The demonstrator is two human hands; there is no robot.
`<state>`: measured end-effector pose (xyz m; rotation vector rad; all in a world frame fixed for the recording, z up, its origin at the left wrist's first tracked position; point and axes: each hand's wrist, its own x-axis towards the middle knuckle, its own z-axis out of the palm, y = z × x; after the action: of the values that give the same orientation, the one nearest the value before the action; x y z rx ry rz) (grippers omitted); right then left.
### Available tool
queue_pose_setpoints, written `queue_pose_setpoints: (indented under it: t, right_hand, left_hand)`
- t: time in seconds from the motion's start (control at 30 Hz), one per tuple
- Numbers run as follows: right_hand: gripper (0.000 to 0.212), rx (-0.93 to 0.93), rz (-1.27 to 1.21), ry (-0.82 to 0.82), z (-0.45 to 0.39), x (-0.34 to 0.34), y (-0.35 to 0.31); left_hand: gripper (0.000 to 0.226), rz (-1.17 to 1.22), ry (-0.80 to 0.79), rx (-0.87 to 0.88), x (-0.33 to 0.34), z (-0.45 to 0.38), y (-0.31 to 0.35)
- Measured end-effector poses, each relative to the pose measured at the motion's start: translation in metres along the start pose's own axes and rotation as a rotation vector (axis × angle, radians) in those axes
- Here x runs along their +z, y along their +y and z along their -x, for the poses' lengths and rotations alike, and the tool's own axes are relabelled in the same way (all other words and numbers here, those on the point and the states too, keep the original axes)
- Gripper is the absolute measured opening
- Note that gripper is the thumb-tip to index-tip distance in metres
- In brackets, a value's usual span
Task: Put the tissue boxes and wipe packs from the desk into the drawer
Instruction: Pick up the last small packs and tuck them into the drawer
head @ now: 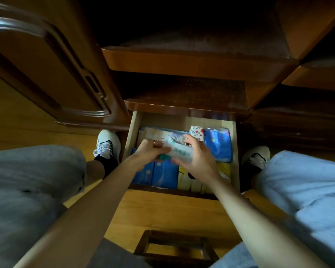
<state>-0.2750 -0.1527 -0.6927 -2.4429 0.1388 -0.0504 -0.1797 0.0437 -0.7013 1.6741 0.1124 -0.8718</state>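
Note:
The bottom drawer [234, 144] of a dark wooden desk stands pulled out between my feet. Over its middle I hold a pale wipe pack [179, 151] with teal marks, my left hand [150, 149] on its left end and my right hand [196, 157] on its right end. Beneath lie blue tissue packs [163, 176] at the front left, a yellow-and-white pack [190, 181] at the front right, a blue pack [219, 145] at the back right, and a small white box with red marks [196, 132] behind it.
Two wooden shelves [191, 60] jut out above the drawer. A carved cabinet door [52, 74] stands to the left. My white shoes [106, 145] flank the drawer on the yellow wooden floor. A dark wooden stool frame [174, 246] sits below my arms.

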Motion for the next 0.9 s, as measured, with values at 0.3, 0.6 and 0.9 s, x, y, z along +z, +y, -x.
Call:
queue_pose_setpoints:
  t: [0.3, 0.6, 0.9]
  right_hand:
    - [0.017, 0.582, -0.682, -0.226, -0.016, 0.010, -0.001]
    - [0.030, 0.751, -0.491, -0.005, -0.076, 0.051, -0.008]
    - [0.035, 0.563, 0.368, -0.187, -0.105, 0.088, -0.014]
  left_hand:
    - [0.028, 0.183, 0.150, 0.045, -0.028, 0.013, -0.030]
    - [0.043, -0.226, 0.578, 0.206, -0.052, 0.015, -0.029]
    - [0.038, -0.573, 0.627, 0.274, -0.068, 0.013, -0.046]
